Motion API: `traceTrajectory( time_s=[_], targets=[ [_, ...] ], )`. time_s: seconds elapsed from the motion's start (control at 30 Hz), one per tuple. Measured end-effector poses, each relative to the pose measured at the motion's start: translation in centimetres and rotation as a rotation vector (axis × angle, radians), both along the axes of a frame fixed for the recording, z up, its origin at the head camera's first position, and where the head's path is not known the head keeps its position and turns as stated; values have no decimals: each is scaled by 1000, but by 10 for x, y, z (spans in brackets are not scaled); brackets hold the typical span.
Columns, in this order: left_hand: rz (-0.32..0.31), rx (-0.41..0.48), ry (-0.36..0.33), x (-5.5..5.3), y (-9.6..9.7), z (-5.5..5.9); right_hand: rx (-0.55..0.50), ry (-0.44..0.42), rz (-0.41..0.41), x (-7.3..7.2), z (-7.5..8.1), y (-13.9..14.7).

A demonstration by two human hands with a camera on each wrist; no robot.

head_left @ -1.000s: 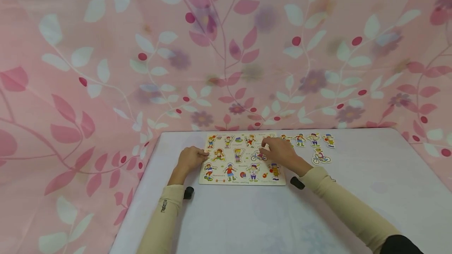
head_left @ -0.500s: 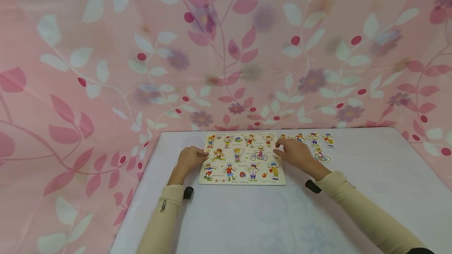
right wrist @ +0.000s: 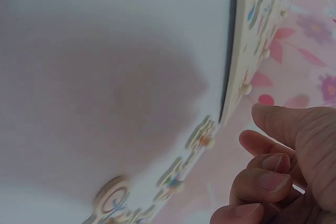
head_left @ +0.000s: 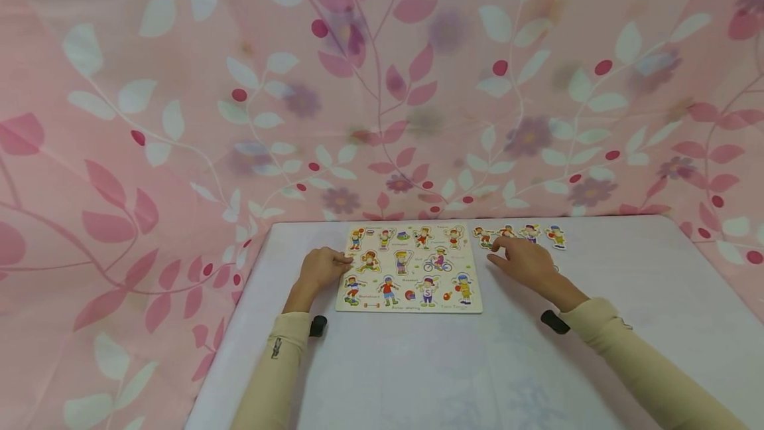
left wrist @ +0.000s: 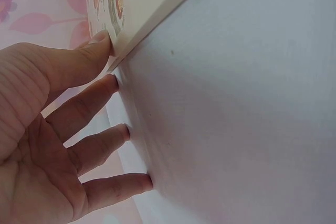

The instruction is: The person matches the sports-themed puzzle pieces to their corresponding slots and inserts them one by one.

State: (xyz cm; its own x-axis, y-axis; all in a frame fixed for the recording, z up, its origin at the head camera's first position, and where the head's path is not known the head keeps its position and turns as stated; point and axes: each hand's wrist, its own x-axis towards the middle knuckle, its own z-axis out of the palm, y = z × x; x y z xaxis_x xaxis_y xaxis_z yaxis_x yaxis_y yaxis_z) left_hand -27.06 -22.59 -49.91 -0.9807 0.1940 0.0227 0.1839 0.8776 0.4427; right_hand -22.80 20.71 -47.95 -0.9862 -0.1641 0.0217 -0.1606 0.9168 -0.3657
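A cream puzzle board (head_left: 382, 267) with colourful sports figures lies flat toward the table's far side. My left hand (head_left: 322, 267) grips its left edge. In the left wrist view the thumb (left wrist: 94, 56) presses on the board's corner, index fingertip right at the edge, other fingertips on the cloth. My right hand (head_left: 525, 261) hovers past the board's right side with loosely curled fingers, holding nothing. Just beyond it lies a row of loose knobbed figure pieces, among them a leftmost one (head_left: 483, 237) and a rightmost one (head_left: 556, 237). A bicycle piece (right wrist: 113, 198) is mostly hidden behind this hand in the head view.
A pale cloth covers the table (head_left: 388, 377). Behind its far edge hangs a pink curtain (head_left: 358, 151) with leaves and flowers. Dark camera mounts show under both wrists, one of them a right mount (head_left: 555, 322).
My right hand has moved from over the board's upper right, off to the right toward the loose pieces, uncovering the board's tennis and bicycle figures. The left hand stays at the left edge.
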Motion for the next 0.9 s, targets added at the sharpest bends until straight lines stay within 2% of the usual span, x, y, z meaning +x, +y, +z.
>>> traceTrajectory(
  time_s=[0.2,0.6,0.9],
  targets=[
    [0,1,-3,1,0,2,-1,-20,-16,4,-2,18],
    [-3,-14,1,0,1,1,-16,-1,-55,12,-7,45],
    [5,-1,1,3,1,2,-34,3,-52,18,-12,64]
  ],
)
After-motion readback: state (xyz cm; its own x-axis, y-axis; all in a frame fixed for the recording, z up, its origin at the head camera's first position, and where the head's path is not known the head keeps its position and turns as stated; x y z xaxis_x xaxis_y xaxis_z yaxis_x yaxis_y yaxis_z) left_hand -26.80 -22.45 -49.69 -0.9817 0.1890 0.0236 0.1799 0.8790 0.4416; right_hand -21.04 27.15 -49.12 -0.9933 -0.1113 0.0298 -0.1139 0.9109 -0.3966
